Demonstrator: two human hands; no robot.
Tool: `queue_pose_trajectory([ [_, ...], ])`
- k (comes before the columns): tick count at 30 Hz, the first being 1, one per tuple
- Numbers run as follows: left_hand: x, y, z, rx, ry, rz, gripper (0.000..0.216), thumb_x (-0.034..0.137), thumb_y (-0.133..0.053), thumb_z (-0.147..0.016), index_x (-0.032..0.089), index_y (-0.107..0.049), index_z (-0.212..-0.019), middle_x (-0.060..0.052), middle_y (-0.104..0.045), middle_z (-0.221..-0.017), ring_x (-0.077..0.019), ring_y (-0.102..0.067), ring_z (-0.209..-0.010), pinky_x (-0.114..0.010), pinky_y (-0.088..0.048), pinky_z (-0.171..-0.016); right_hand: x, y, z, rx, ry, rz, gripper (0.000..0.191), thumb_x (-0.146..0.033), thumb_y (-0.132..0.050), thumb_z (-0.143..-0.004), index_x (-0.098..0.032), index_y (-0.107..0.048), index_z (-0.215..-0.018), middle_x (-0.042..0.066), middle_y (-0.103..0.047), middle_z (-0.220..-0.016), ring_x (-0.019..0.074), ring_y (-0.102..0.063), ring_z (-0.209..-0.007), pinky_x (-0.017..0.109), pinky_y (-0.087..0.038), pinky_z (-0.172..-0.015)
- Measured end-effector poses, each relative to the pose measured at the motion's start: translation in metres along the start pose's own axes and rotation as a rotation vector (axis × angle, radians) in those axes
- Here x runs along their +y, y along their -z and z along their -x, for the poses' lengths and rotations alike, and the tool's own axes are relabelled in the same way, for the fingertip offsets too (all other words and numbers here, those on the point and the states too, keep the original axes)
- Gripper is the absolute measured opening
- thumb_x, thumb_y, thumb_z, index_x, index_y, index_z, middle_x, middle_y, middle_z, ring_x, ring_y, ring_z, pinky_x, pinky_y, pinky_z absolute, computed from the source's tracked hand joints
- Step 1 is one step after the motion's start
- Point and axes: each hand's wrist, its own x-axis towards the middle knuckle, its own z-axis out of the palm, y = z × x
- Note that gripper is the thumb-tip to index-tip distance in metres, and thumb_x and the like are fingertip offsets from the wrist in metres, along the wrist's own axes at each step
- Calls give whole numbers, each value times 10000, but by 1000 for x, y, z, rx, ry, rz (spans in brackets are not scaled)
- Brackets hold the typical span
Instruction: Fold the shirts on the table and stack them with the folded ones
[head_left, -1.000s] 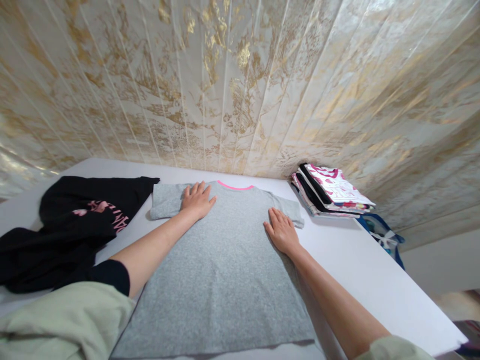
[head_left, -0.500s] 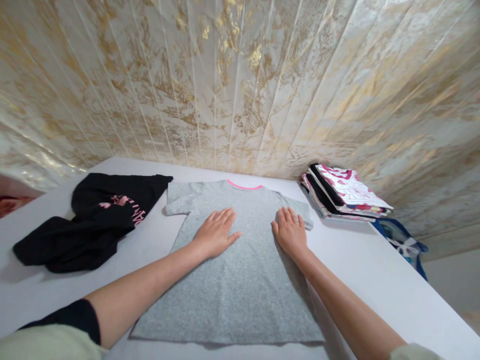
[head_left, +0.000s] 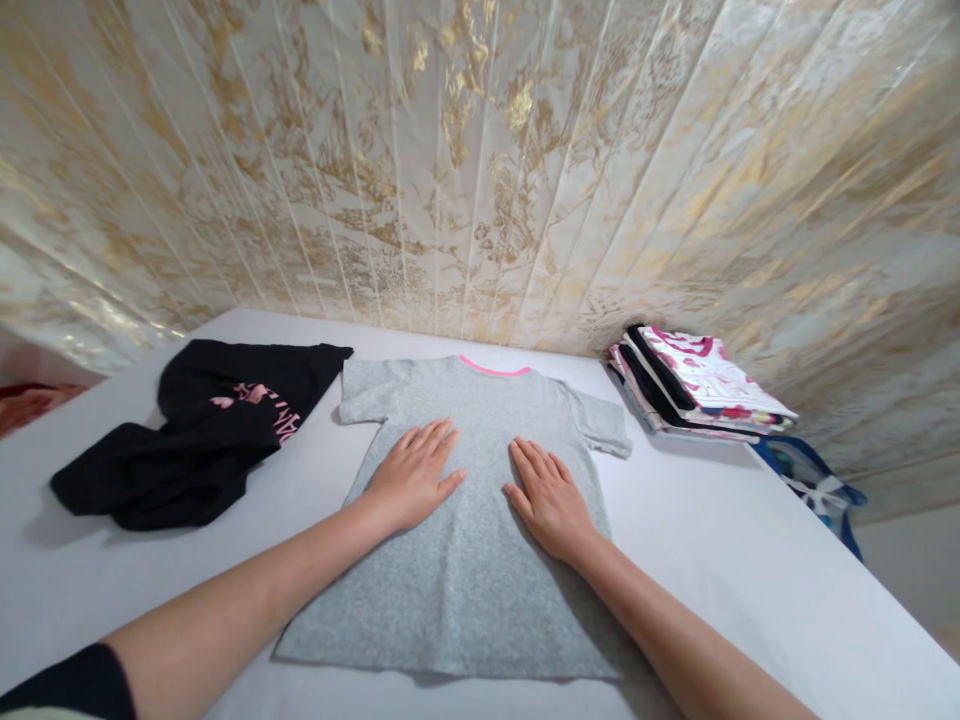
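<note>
A grey T-shirt (head_left: 480, 560) with a pink neckline lies spread flat on the white table (head_left: 735, 540), collar toward the wall. My left hand (head_left: 414, 478) rests palm down on the shirt's chest, fingers stretched out and together. My right hand (head_left: 547, 498) lies flat beside it on the shirt, fingers also extended. Both hands hold nothing. Both short sleeves lie spread out to the sides.
A crumpled black garment with pink lettering (head_left: 199, 430) lies at the left of the table. A stack of folded clothes (head_left: 694, 385), white with pink print on top, sits at the back right against the gold-patterned wall. A blue bag (head_left: 814, 485) hangs past the table's right edge.
Both hands slid toward me from the shoulders to the chest of the shirt, and the right hand moved inward. The view pulled back.
</note>
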Motion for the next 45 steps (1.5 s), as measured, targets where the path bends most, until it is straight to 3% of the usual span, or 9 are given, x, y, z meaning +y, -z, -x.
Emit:
queue_pose_trajectory([
  [6, -10, 9, 26, -42, 2, -17, 637, 556, -301, -964, 190, -357, -1483, -80, -279, -1580, -224, -245, -1456, -388, -168, -1182, 14, -5, 23, 11, -25, 32, 597, -436, -333, -983, -158, -299, -1510, 58, -280, -1574, 196, -239, -1447, 403, -180, -1179],
  [15, -11, 6, 28, -31, 13, -26, 623, 563, -317, -960, 234, -358, -1487, -73, -270, -1583, -240, -247, -1456, -423, -191, -1176, 3, 7, 22, -6, -62, 27, 522, -385, -384, -971, -230, -399, -1470, 54, -352, -1544, 237, -302, -1418, 437, -267, -1135],
  [19, -7, 8, 20, -61, 53, -16, 604, 537, -373, -948, 233, -394, -1469, -85, -299, -1571, -251, -258, -1451, -449, -200, -1172, -15, 12, 13, -50, -74, -16, 524, -393, -423, -959, -236, -420, -1459, 62, -368, -1535, 267, -317, -1408, 460, -288, -1120],
  [23, -10, 9, -8, -42, 80, -20, 583, 515, -375, -947, 204, -439, -1436, -100, -345, -1549, -244, -295, -1436, -427, -216, -1168, -28, 5, 2, -34, -17, -50, 538, -417, -397, -973, -276, -353, -1490, 30, -303, -1567, 245, -254, -1440, 481, -209, -1157],
  [29, -31, 4, -47, -17, 159, -51, 630, 500, -321, -960, 128, -379, -1464, -117, -305, -1566, -245, -263, -1449, -416, -193, -1178, -21, 2, -6, -28, 76, -74, 554, -449, -391, -978, -309, -300, -1506, -3, -285, -1576, 201, -228, -1451, 441, -177, -1178],
  [40, -38, 4, -32, 33, 200, -87, 646, 492, -294, -951, 94, -396, -1450, -145, -335, -1547, -260, -298, -1434, -413, -235, -1170, -7, 6, -21, -40, 158, -67, 567, -458, -404, -974, -300, -295, -1508, 12, -293, -1573, 188, -230, -1449, 430, -170, -1183],
  [45, -41, 4, -27, 33, 199, -110, 654, 482, -282, -947, 78, -401, -1448, -148, -337, -1545, -267, -306, -1430, -417, -254, -1162, 2, 6, -12, -33, 144, -74, 555, -453, -382, -983, -308, -286, -1510, -5, -278, -1578, 182, -232, -1449, 420, -176, -1184],
])
